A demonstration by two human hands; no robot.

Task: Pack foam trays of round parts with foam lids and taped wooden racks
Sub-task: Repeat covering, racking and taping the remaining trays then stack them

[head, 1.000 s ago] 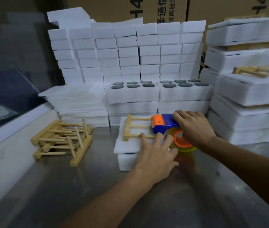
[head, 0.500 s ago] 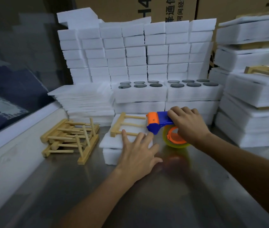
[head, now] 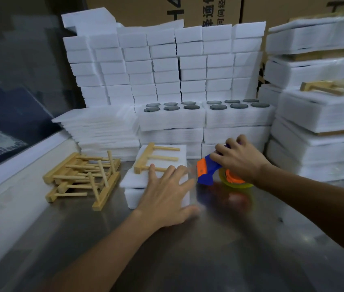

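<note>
A white foam tray with its foam lid [head: 164, 153] lies on the steel table in front of me. A wooden rack [head: 156, 158] rests on top of the lid. My left hand [head: 168, 194] presses flat on the near part of the lid, fingers spread, fingertips touching the rack's rungs. My right hand [head: 239, 159] grips a blue and orange tape dispenser [head: 207, 172] with a yellow tape roll, just off the tray's right edge and tilted down toward the table.
Loose wooden racks [head: 82, 175] lie piled at the left. Two open foam trays of dark round parts [head: 207, 106] sit on stacks behind. Thin foam lids [head: 101, 127] are stacked at back left. Wrapped packs [head: 318, 127] are piled at the right. White foam blocks [head: 167, 60] form a back wall.
The tape dispenser in my right hand has moved from over the rack to the right, off the tray's right edge, and tipped downward. My left hand stays pressed on the lid.
</note>
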